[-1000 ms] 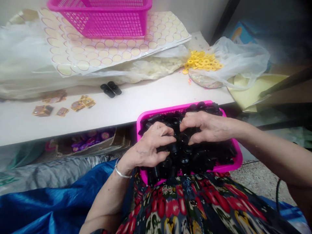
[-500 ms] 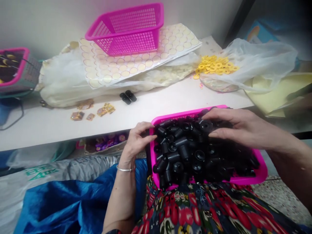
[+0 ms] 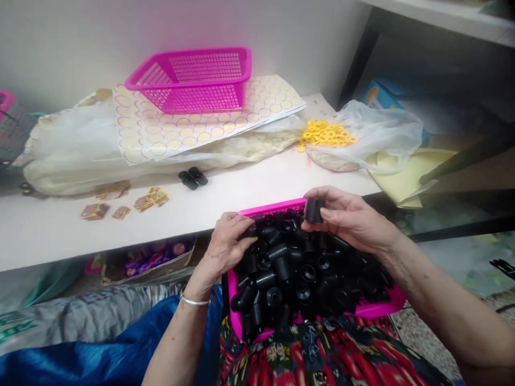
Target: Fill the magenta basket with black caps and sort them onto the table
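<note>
A pink basket [image 3: 234, 292] full of black plastic parts [image 3: 281, 262] rests on my lap against the table's edge. My right hand [image 3: 346, 217] holds a black cylindrical piece [image 3: 314, 209] between thumb and fingers, just above the basket's far side. At the basket's far left corner is my left hand [image 3: 231, 238], its thumb and fingers closed around a dark part that they partly hide. Two black pieces [image 3: 193, 178] lie side by side on the white table [image 3: 241, 185].
A pink basket [image 3: 201, 96] stands on sheets of round stickers [image 3: 161, 134]. Yellow rings [image 3: 328, 133] lie beside a clear bag [image 3: 374, 134]. Small printed pieces [image 3: 151, 199] are at the left. Below, a box holds purple items [image 3: 151, 260].
My right hand has lifted a black cylindrical piece out of the pile. My left hand has closed on a dark part at the corner. The whole view has shifted.
</note>
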A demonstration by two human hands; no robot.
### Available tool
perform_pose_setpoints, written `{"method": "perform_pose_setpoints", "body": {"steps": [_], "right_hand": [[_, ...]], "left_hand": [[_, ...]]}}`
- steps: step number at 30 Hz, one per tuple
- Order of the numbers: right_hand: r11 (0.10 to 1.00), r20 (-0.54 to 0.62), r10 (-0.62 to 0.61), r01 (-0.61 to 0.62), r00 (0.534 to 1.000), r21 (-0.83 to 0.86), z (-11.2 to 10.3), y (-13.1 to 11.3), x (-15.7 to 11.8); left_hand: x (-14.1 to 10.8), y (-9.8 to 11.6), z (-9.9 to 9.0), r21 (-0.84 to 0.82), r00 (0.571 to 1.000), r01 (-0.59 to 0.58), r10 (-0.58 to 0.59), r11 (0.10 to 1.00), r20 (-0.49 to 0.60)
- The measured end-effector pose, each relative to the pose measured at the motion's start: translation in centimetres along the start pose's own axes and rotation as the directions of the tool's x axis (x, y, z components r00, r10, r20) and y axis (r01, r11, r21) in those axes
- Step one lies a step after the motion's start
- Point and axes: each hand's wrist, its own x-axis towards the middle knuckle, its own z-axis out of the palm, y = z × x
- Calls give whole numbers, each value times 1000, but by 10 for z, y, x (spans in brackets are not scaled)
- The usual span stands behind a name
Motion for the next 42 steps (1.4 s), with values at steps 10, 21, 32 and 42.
{"method": "perform_pose_setpoints", "body": {"steps": [10, 21, 32, 42], "right_hand": [[988, -71, -113, 104, 991, -113, 15, 6, 6], [962, -86, -176, 153, 981, -227, 13, 16, 6], [948, -91, -207, 177, 974, -263, 17, 22, 6], [931, -79, -222, 187, 972, -313, 15, 21, 7]], "left_hand": [[30, 70, 19, -647, 965, 260, -223, 717, 140], [28, 68, 22, -731, 943, 305, -303, 611, 140], [29, 64, 24, -745, 942, 303, -306, 594, 139], [28, 61, 23, -723, 940, 318, -306, 613, 154]]}}
